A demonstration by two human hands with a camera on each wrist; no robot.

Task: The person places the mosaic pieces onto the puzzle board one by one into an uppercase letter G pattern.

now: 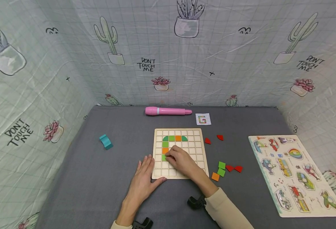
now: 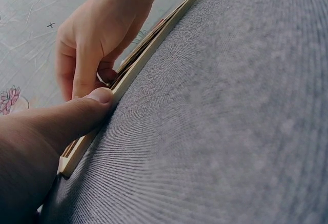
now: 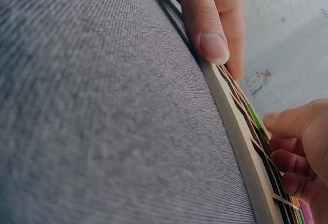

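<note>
A square wooden grid board (image 1: pixel 196 165) lies flat on the grey cloth. Green and orange tiles fill some of its cells, in a row near the top and a column down the left. At the column's lowest green square tile (image 1: pixel 164 157), my right hand (image 1: pixel 182 160) has its fingertips bent down onto the piece, partly covering it; the green edge shows beside the thumb (image 3: pixel 279 124) in the right wrist view. My left hand (image 1: pixel 142 179) lies flat with straight fingers along the board's left edge, its thumb (image 2: pixel 101 96) touching the front edge.
Right of the board lie loose red quarter pieces (image 1: pixel 208 141), green squares (image 1: pixel 221 165) and an orange square (image 1: pixel 215 176). Behind it are a pink marker-like stick (image 1: pixel 170 111) and a pattern card (image 1: pixel 203 119). A teal block (image 1: pixel 106 142) sits left, a picture puzzle board (image 1: pixel 293 178) far right.
</note>
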